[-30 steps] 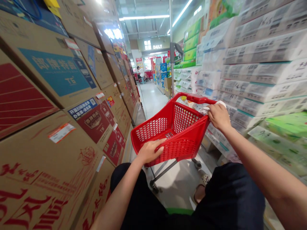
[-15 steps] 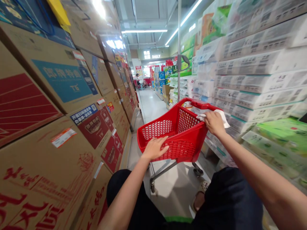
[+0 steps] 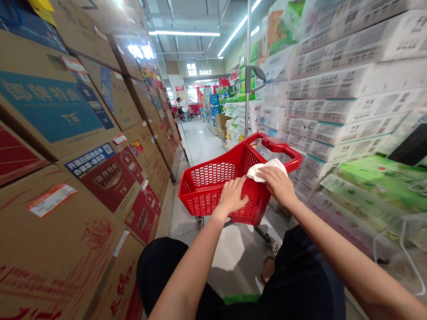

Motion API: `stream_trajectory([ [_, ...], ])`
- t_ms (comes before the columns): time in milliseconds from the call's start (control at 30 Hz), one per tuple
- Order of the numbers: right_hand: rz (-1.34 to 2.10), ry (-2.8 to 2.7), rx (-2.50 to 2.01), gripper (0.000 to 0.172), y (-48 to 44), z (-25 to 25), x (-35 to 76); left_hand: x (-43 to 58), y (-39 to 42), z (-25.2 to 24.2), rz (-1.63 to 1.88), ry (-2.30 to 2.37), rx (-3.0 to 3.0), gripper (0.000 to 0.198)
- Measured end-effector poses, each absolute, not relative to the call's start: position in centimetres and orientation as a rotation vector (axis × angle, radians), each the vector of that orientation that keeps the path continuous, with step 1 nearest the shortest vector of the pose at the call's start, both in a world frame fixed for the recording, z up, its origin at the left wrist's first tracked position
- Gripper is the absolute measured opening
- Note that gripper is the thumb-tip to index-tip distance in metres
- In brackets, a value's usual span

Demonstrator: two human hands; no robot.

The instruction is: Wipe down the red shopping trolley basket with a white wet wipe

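Observation:
A red plastic shopping cart (image 3: 208, 201) stands before my knees, its handle (image 3: 295, 161) towards the right. My left hand (image 3: 233, 196) rests on the cart's near side rim, fingers stretched out and holding nothing. In my right hand (image 3: 278, 183) is a white cloth (image 3: 255, 172), pressed on the top edge of the cart near the handle end. Part of the cloth is hidden under the fingers. A grey metal pole (image 3: 247, 102) rises behind the cart's far side.
Stacked cardboard boxes (image 3: 73, 222) wall in the left side. On the right are piles of white wrapped packs (image 3: 320, 111) and green packs (image 3: 363, 186), with a dark flat object (image 3: 410, 146) above them. A tiled aisle (image 3: 196, 133) runs ahead to a seated person (image 3: 183, 106).
My right hand has moved the cloth left, from the handle corner onto the near rim. My left hand has shifted right along the side. The view has turned slightly right.

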State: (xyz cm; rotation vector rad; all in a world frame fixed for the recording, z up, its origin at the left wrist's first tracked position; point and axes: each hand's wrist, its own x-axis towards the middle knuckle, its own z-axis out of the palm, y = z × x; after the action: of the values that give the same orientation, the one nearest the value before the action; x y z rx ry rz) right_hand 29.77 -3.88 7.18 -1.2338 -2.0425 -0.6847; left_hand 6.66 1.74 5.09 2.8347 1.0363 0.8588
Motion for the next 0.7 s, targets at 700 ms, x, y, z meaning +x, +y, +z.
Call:
stream_trajectory([
  [700, -0.659, -2.278, -1.111, 0.058, -6.1, 5.8, 33.8, 3.6, 4.2, 5.5, 0.895, 0.894, 2.618, 0.064],
])
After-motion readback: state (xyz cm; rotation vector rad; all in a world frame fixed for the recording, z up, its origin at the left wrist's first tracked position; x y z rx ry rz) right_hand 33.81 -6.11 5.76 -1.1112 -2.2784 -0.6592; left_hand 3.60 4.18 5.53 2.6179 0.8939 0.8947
